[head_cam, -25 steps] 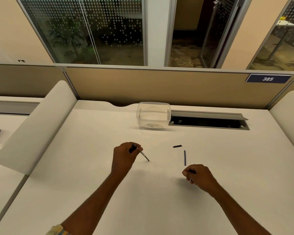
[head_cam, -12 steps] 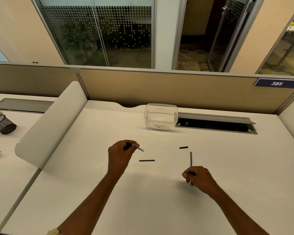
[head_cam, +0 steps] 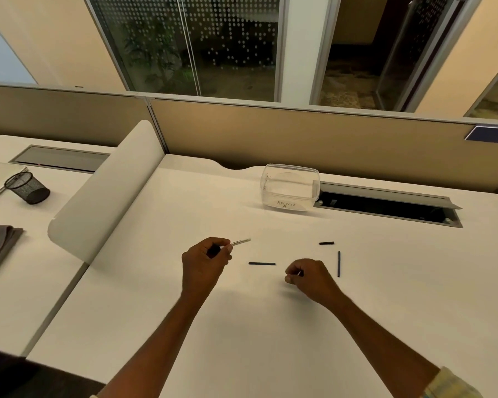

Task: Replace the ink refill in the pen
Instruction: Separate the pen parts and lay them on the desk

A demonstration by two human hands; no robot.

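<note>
Nearest us, one pale checked sleeve cuff point(head_cam: 449, 383) rings the right forearm. Over the white worktop point(head_cam: 270, 326) we count two hands. Our left hand point(head_cam: 206, 262) has its fingers wrapped round a black pen part point(head_cam: 213, 250), from which one thin pale ink refill point(head_cam: 241, 242) sticks out to the right. Our right hand point(head_cam: 309, 275) has its fingers curled tight, thumb against forefinger; we cannot tell whether they pinch anything.

Three loose dark pieces lie on the worktop. A crosswise thin dark rod point(head_cam: 261, 263) lies between the hands and a lengthwise thin dark rod point(head_cam: 339, 264) just right of the right hand. One short black stub point(head_cam: 326, 243) lies a little farther off.

Farther back stands one clear plastic tub point(head_cam: 289, 188) with a handwritten label, beside one open grey cable slot point(head_cam: 385, 205). On the neighbouring worktop point(head_cam: 41, 268) to the left, one black mesh cup point(head_cam: 28, 187) lies tilted.
</note>
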